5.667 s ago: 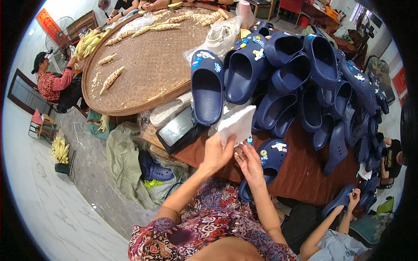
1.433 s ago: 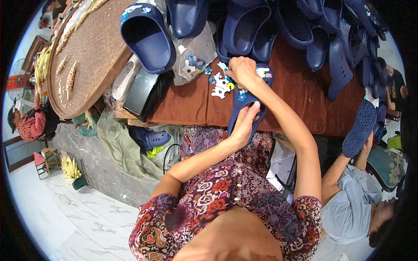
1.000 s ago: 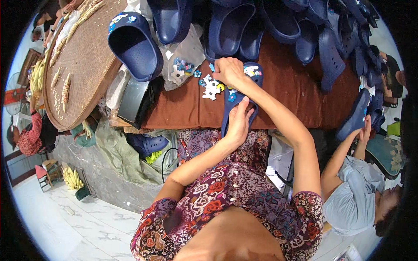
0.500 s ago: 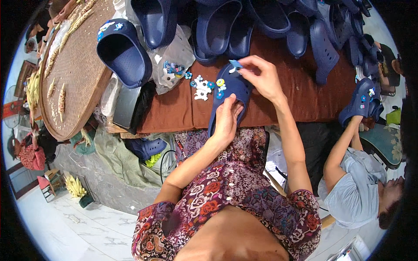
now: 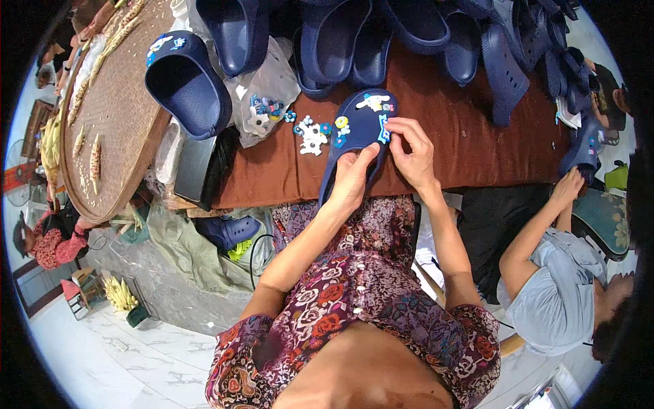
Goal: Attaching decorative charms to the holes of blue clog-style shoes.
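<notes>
Shifted blue charm [image 5: 383,128], underside hidden

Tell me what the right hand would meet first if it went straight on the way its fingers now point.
The right hand would probably first meet the blue-and-white charm on the navy clog. It seems to touch this charm now, though exact contact is hard to judge from one view.

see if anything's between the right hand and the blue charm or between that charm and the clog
Nothing visible does: the right hand is at the edge of the blue charm, which appears to lie against the clog. The left hand grips the clog below, not between them.
</notes>
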Action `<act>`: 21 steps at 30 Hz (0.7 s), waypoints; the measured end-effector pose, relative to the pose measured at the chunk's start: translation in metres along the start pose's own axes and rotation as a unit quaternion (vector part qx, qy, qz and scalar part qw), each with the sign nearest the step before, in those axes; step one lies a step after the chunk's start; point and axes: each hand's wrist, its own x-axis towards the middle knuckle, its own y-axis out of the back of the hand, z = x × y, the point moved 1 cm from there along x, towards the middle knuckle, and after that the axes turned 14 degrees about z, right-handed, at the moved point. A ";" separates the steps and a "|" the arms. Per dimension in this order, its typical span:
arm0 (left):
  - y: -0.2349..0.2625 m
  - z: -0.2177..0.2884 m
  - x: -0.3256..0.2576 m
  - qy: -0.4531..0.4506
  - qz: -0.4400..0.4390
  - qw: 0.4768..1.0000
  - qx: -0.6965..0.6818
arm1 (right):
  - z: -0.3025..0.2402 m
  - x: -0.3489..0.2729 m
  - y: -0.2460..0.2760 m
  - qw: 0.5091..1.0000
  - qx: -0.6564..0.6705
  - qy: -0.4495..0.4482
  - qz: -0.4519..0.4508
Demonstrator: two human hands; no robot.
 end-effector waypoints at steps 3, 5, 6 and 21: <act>-0.006 0.001 -0.006 -0.009 0.011 1.000 0.000 | -0.002 -0.004 0.002 1.000 0.011 -0.012 0.015; -0.012 0.002 -0.015 -0.030 0.022 0.999 0.008 | 0.003 -0.011 0.002 0.992 0.034 -0.115 0.025; -0.015 0.004 -0.019 -0.052 0.032 0.998 0.017 | 0.002 -0.012 0.002 0.992 0.034 -0.115 0.025; -0.012 -0.002 -0.033 -0.090 -0.006 0.995 0.036 | 0.035 -0.017 0.003 0.785 0.327 -0.520 -0.084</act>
